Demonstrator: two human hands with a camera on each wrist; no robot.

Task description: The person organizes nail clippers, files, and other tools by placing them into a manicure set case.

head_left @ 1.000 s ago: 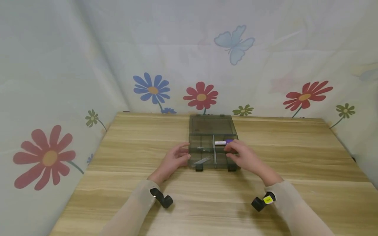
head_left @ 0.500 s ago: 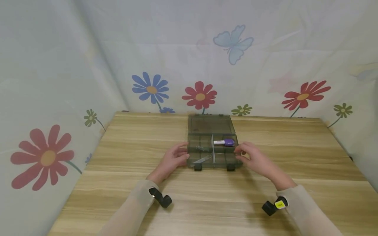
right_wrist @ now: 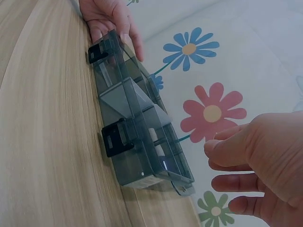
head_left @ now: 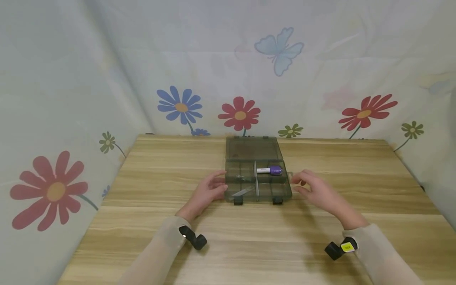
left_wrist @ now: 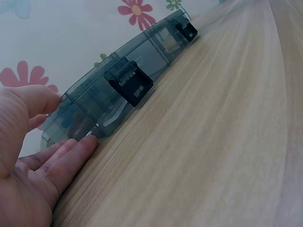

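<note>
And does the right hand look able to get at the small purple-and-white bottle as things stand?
Probably yes: the right hand is just beside the translucent grey plastic box, seemingly holding nothing. The lid lies folded back, leaving the bottle uncovered; only the side wall stands between.

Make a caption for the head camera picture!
Left hand touching an open box, purple-and-white item inside, right hand just beside it.

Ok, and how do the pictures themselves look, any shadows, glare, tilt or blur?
Head view: fairly even light, small details soft, a faint shadow on the table below the right hand. Left wrist view: dim and strongly tilted, so the table slopes. Right wrist view: bluish cast, steep tilt, a few small bright glints on the box.
</note>
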